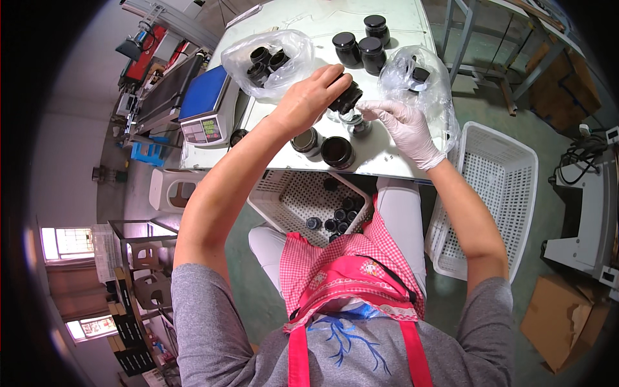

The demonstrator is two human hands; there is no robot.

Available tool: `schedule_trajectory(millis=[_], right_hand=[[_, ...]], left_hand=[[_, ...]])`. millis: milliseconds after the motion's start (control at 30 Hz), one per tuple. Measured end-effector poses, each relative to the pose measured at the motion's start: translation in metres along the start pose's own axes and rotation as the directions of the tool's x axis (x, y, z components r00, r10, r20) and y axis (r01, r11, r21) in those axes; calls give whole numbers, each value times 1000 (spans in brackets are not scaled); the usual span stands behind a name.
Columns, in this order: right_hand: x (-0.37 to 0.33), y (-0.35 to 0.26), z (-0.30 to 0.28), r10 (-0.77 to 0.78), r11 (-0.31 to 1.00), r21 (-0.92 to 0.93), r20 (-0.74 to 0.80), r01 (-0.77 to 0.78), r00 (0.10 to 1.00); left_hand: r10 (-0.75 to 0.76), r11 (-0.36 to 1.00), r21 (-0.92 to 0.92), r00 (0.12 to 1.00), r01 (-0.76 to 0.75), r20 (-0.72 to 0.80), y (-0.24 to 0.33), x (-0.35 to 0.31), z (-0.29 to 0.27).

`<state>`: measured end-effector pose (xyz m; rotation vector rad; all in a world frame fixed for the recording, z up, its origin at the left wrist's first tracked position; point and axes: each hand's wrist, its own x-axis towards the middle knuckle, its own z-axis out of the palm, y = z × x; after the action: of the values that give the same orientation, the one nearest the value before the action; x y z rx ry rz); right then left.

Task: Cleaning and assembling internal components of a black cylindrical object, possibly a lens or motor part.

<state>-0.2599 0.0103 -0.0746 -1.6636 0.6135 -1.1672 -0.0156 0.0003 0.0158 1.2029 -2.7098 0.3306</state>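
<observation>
My bare left hand (pixel 304 98) grips a dark jar (pixel 347 98), tilted above the table, with dark matter visible at its lower end. My right hand (pixel 407 132), in a thin white glove, has its thumb and fingers pinched together beside that jar. Whatever lies between those fingertips is too small to make out. Under them stands a small clear glass jar (pixel 359 126), partly covered by the fingers. Close to the table's front edge are two open dark jars, one to the left (pixel 305 142) and the other (pixel 338 153) nearer to me.
Capped black jars (pixel 373 54) stand at the back. A plastic bag (pixel 284 48) holds open jars; another bag (pixel 425 80) lies right. A blue-topped scale (pixel 205 97) sits left. A basket (pixel 274 187) with small dark pieces is below the table; a white basket (pixel 523 193) stands right.
</observation>
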Motion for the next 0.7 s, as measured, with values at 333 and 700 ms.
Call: schedule_trajectory(millis=[333, 700], right_hand=[[-8, 2, -17, -125, 963, -232, 49, 133, 991], [-6, -4, -4, -277, 898, -348, 27, 268, 961]], left_hand=[[-12, 1000, -17, 1000, 12, -1, -3, -4, 2], [-1, 1000, 8, 1000, 1, 6, -4, -1, 0]])
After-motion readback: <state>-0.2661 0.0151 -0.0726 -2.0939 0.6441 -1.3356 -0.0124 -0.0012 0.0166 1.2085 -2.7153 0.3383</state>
